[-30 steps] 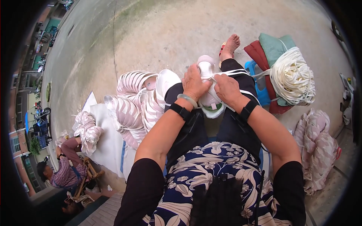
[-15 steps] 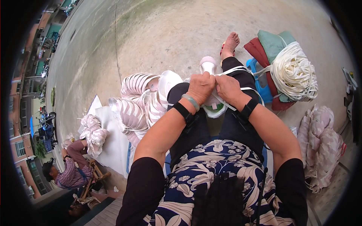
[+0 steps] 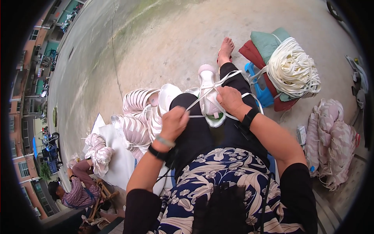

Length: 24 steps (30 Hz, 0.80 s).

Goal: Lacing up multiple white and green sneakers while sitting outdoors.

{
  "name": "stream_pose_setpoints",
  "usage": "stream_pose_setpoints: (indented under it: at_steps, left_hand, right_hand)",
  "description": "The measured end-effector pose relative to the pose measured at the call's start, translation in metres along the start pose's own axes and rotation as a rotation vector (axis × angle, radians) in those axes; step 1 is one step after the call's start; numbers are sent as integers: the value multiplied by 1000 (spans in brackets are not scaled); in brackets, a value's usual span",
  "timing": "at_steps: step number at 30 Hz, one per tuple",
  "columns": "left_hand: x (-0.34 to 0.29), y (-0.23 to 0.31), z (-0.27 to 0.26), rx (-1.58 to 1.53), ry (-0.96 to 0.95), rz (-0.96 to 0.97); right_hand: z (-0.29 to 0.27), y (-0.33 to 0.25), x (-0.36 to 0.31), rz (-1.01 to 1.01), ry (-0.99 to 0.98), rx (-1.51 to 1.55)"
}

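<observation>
A white lace-up shoe (image 3: 210, 102) with a pale pink toe and green inside rests on my lap, toe pointing away from me. My left hand (image 3: 174, 123) is closed on a white shoelace (image 3: 195, 102), which is stretched taut from the shoe over my left thigh. My right hand (image 3: 231, 102) has its fingers bent against the shoe's right side, gripping it; whether a lace lies under those fingers is hidden. More white lace runs from the shoe toward a large hank of laces (image 3: 294, 70) at the right.
The hank leans on red and green cushions (image 3: 269, 45) over a blue stool (image 3: 264, 91). Nested white-and-pink shoes (image 3: 136, 121) lie left of my knee, beside a white sheet (image 3: 119, 146). Pink-and-white bundles (image 3: 331, 140) lie at right. Another person (image 3: 80, 191) sits at far left.
My hands, close together over the shoe before, have parted. The left has pulled back and leftward with the lace; the right is now at the shoe's side, uncovering its front.
</observation>
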<state>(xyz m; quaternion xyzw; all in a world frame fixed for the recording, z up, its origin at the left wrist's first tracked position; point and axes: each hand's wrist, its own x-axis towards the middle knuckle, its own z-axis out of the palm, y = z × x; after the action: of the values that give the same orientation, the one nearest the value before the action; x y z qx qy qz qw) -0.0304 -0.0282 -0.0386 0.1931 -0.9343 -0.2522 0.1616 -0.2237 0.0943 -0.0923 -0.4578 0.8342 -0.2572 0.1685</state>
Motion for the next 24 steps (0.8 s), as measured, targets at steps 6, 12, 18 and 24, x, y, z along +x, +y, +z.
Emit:
stream_pose_setpoints:
  at_steps: [6,12,18,24]
  left_hand:
    - [-161,-84,-92,228,95,-552]
    - [-185,-51,-123,-233,385,-959]
    - [-149,-36,-165,-1112,685,-681]
    - [-92,23,-184,-1229,567,-332]
  right_hand:
    - [2,-4,0,-15,-35,1]
    - [5,9,5,29,-57,107]
    - [7,32,27,244,166,497]
    - [-12,27,57,600,-174,415]
